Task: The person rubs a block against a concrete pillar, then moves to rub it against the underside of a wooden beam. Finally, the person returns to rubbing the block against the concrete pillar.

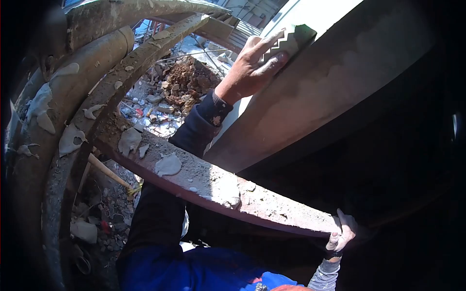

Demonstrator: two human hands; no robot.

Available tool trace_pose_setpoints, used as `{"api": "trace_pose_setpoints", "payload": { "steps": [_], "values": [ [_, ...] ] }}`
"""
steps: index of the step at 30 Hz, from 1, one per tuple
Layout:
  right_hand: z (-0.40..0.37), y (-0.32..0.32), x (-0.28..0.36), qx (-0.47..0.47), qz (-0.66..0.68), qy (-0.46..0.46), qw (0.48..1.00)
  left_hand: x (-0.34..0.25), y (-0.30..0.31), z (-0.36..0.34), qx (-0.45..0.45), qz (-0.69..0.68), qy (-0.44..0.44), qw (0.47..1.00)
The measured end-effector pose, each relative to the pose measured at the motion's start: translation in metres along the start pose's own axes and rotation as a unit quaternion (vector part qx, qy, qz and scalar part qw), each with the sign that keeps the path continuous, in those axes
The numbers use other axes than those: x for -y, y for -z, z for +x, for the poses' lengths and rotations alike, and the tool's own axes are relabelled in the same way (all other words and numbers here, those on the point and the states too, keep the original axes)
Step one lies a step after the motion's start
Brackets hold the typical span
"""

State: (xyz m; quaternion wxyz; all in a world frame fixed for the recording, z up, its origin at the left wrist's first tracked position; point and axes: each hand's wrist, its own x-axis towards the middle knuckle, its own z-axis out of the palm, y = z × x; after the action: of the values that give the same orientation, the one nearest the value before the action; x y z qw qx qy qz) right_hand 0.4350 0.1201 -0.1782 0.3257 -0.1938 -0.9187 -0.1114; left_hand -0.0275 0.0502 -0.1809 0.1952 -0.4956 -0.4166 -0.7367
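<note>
My left hand point(257, 70), its dark cuff dusty, grips a small greenish-grey block with a zigzag edge point(293, 41). The block lies against the bright edge of a long pale surface point(335, 87), whose broad face is in shadow. A mortar-crusted plank point(272, 201) with a reddish side crosses in front of my left arm. At the plank's right end, my right hand point(343, 230) is closed around its edge, with the fingers on the far side. Deep shadow hides whatever lies beyond that hand.
A thick pipe point(73, 82) and a mortar-spattered bar point(104, 94) curve along the left. Below lie a brown dirt heap point(188, 82) and rubble, with a wooden handle point(109, 170) near the plank. Metal framework stands at the top.
</note>
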Motion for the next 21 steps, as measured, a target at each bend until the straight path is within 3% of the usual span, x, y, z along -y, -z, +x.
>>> {"api": "trace_pose_setpoints", "payload": {
  "steps": [2, 4, 6, 8, 10, 11, 12, 14, 18, 21],
  "values": [
    [-0.001, 0.002, -0.001, 0.009, 0.0, 0.006, 1.0, 0.033, -0.007, 0.018, 0.0, 0.047, 0.09, 0.995],
    [-0.002, 0.003, -0.001, 0.01, -0.003, 0.004, 1.0, 0.049, -0.005, 0.005, -0.012, 0.035, 0.112, 0.993],
    [-0.004, 0.0, -0.004, -0.008, -0.011, 0.011, 1.0, 0.052, 0.001, -0.018, -0.022, 0.001, 0.059, 0.998],
    [-0.003, -0.001, -0.001, -0.016, -0.007, 0.002, 1.0, 0.014, 0.007, -0.024, -0.046, -0.129, 0.029, 0.99],
    [-0.002, 0.001, 0.003, -0.02, -0.004, -0.006, 1.0, -0.029, 0.006, -0.006, -0.007, -0.175, 0.015, 0.984],
    [-0.005, 0.002, 0.003, -0.016, -0.012, -0.022, 1.0, -0.036, 0.003, 0.008, 0.004, -0.111, -0.027, 0.993],
    [-0.008, 0.003, -0.005, 0.01, -0.024, -0.019, 0.999, -0.036, -0.005, 0.02, 0.003, -0.104, -0.016, 0.994],
    [-0.003, -0.001, -0.003, -0.028, -0.017, 0.002, 0.999, -0.028, -0.013, 0.049, 0.003, -0.084, 0.007, 0.996],
    [-0.004, -0.001, -0.006, -0.031, -0.007, 0.028, 0.999, 0.037, -0.017, 0.056, -0.011, 0.018, 0.057, 0.998],
    [-0.006, -0.006, -0.007, -0.034, -0.004, 0.018, 0.999, 0.011, -0.009, 0.055, -0.028, -0.096, 0.026, 0.995]
  ]
}}
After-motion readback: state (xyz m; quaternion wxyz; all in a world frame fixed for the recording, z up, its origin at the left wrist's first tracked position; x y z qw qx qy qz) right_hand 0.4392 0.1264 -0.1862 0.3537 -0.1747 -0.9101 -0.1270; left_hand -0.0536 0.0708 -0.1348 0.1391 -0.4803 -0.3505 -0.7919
